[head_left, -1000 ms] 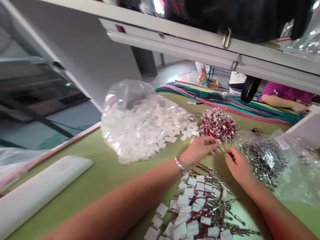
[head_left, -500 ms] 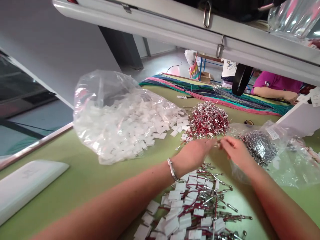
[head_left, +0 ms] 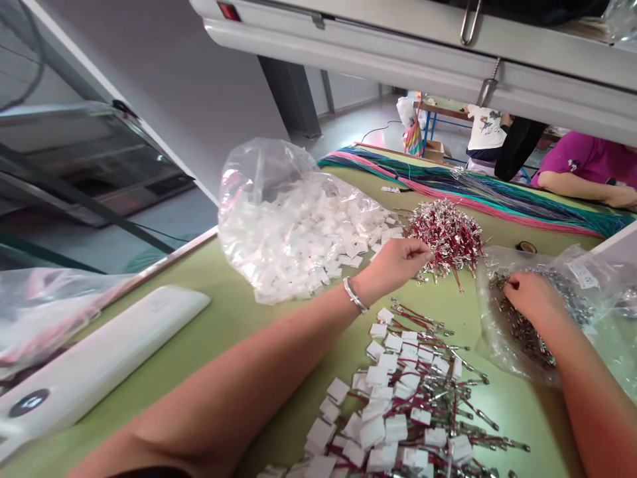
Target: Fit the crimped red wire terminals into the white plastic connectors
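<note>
My left hand [head_left: 398, 262] reaches to the near left edge of a pile of short red wires with metal ends [head_left: 448, 229]. Its thumb and fingers are pinched together at the wires; what they hold is hidden. Over on the right, my right hand [head_left: 537, 299] dips into small metal parts [head_left: 520, 328] on a clear plastic bag [head_left: 490, 342], fingers closed, contents not visible. Below my hands lie many red wires joined to white square tags [head_left: 395, 428], their metal ends pointing right. A clear bag of white pieces [head_left: 298, 232] spills open behind my left forearm.
Bundles of green, blue and pink wire [head_left: 448, 186] run along the table's far edge. A roll of black tape [head_left: 526, 247] sits near the metal parts. A long white device [head_left: 124, 352] lies at left. A white beam [head_left: 373, 60] crosses overhead. Co-workers sit beyond.
My hands, close together before, have moved apart: the left to the red wire pile, the right into the metal parts. The camera view has shifted left.
</note>
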`<action>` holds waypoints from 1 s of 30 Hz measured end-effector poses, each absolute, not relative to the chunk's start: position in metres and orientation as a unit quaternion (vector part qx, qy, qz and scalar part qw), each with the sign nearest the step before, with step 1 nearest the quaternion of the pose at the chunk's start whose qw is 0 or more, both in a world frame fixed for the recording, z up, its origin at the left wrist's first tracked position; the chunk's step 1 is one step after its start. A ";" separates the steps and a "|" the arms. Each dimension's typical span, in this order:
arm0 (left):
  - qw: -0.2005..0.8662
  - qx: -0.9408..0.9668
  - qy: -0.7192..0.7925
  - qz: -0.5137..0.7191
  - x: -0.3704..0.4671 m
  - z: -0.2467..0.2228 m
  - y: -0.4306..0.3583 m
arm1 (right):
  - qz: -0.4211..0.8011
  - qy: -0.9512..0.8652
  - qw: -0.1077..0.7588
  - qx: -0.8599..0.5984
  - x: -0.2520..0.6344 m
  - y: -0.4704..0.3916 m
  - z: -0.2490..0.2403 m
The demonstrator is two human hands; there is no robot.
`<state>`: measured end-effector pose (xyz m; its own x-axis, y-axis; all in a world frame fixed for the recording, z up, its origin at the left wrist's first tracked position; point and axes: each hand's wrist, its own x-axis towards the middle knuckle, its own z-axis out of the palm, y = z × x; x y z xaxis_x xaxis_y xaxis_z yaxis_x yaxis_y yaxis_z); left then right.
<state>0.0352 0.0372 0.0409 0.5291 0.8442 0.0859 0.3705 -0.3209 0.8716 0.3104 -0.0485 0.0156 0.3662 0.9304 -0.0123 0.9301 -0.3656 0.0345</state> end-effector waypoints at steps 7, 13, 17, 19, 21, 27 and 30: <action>0.536 0.755 0.325 0.191 0.050 0.022 0.018 | 0.098 0.587 -0.136 0.792 0.292 -0.054 0.024; 0.544 0.755 0.316 0.183 0.053 0.015 0.012 | -0.115 0.665 -0.281 0.683 0.236 -0.066 0.021; 0.528 0.770 0.301 0.192 0.054 0.013 0.013 | -0.135 0.672 -0.323 0.652 0.220 -0.070 0.015; 0.507 0.786 0.295 0.195 0.053 0.011 0.014 | -0.152 0.667 -0.332 0.649 0.221 -0.070 0.013; 0.456 0.820 0.284 0.197 0.052 0.010 0.015 | -0.187 0.658 -0.332 0.650 0.224 -0.069 0.015; 0.145 0.961 0.183 0.149 0.045 0.011 0.013 | -0.317 0.637 -0.265 0.651 0.229 -0.070 0.023; 0.080 0.982 0.125 0.114 0.045 0.011 0.012 | -0.376 0.617 -0.253 0.644 0.228 -0.073 0.022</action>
<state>0.0446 0.0120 0.0110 0.9428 0.2633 0.2044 0.2268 -0.9561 0.1855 0.2279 -0.0729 0.0225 -0.0429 0.9843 -0.1714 0.6040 -0.1111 -0.7892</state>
